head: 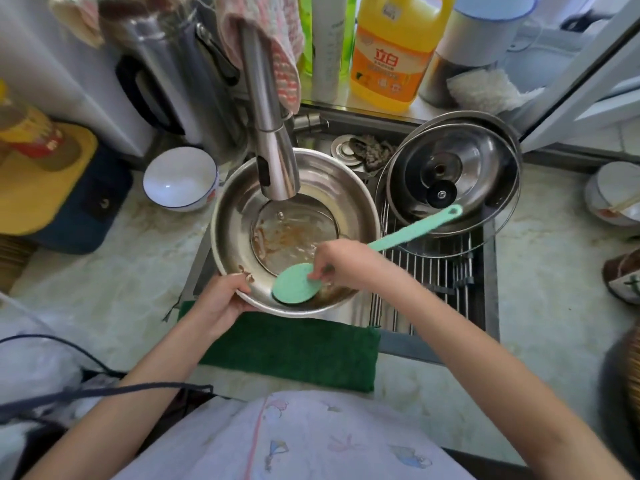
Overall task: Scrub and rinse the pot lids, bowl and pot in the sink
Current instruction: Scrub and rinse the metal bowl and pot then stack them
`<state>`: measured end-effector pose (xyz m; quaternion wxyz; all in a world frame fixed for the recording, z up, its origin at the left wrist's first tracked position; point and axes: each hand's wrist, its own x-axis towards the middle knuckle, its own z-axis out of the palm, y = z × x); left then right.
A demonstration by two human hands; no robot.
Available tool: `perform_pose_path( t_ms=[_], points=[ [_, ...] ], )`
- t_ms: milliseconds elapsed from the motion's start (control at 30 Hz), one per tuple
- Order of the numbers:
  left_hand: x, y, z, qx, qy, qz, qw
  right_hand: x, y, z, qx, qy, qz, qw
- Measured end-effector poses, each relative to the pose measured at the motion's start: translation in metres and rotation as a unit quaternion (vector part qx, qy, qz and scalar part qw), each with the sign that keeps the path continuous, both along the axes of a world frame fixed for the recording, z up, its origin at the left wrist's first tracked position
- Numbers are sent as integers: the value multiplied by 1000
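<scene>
Counter [540,271] is pale marble-look stone, with the sink [367,128] cut into it at centre. Wire rack [433,271] covers the right part of the sink.

Steel bowl [235,233] sits over the left part of the sink, directly under the faucet head [277,168]. It's wide and shallow, with brown residue smeared on the flat bottom and on the near wall.

Pot lids [485,157] are stacked on the rack at the sink's right. The knobs face up, the pile is tilted, and a glass rim shows at the left edge.

Green cloth [294,351] is draped over the sink's front edge, just below the bowl. Yellow detergent bottle [391,57] stands on the ledge behind the sink. White bowl [180,178] is upright on the counter, just left of the steel bowl.

Mint-green brush [294,284] has its round pad flat against the bowl's near inner wall. The long handle runs up and right over the rack, and its tip overlaps the lids.

Right hand [343,261] has its fingers curled round the brush neck just above the pad. Left hand [221,296] grips the bowl's near-left rim, thumb over the edge and fingers underneath.
</scene>
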<state>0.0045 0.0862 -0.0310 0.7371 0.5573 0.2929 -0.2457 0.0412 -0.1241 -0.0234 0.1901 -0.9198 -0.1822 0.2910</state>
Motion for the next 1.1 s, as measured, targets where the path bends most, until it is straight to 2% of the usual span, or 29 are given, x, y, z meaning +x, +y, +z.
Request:
perform_pose_path(
  t_ms=[100,200,267,333,400,500,567,633,733,800,867,933,967,1033,1100],
  points=[
    [2,-2,0,21,-14,-30,999,-9,29,-11,63,-95,-33,993],
    [1,-1,-3,-18,1,-33,999,-4,44,-11,66,-204,-85,973],
    [0,-2,-4,-43,8,-16,999,-1,47,-5,71,-173,-55,981],
    [-1,-2,-6,-67,18,7,998,-4,38,7,63,-69,3,996],
    [-4,-1,-7,-90,26,26,995,-6,20,23,-17,0,47,999],
    [-4,-3,-8,-97,20,27,995,2,0,34,-127,-47,100,986],
    [-2,-7,-7,-86,14,7,996,2,8,32,-86,-87,95,988],
    [0,-11,-4,-84,8,-11,996,-1,23,23,-25,-133,41,990],
    [-1,-18,-1,-99,18,-12,995,-5,42,18,-48,-207,-29,977],
    [-3,-20,-1,-118,32,13,992,-7,42,20,-31,-154,-7,988],
    [-4,-18,-2,-137,55,37,988,-11,31,26,-1,-36,32,999],
    [-7,-17,-3,-148,75,52,985,-15,18,33,-16,14,57,998],
    [-8,-17,-3,-149,77,50,984,-16,16,35,-36,5,60,998],
    [-9,-18,-4,-133,71,26,988,-13,24,36,-62,-70,39,995],
    [-7,-18,-5,-116,52,5,992,-13,39,29,-46,-141,-19,989]
  ],
)
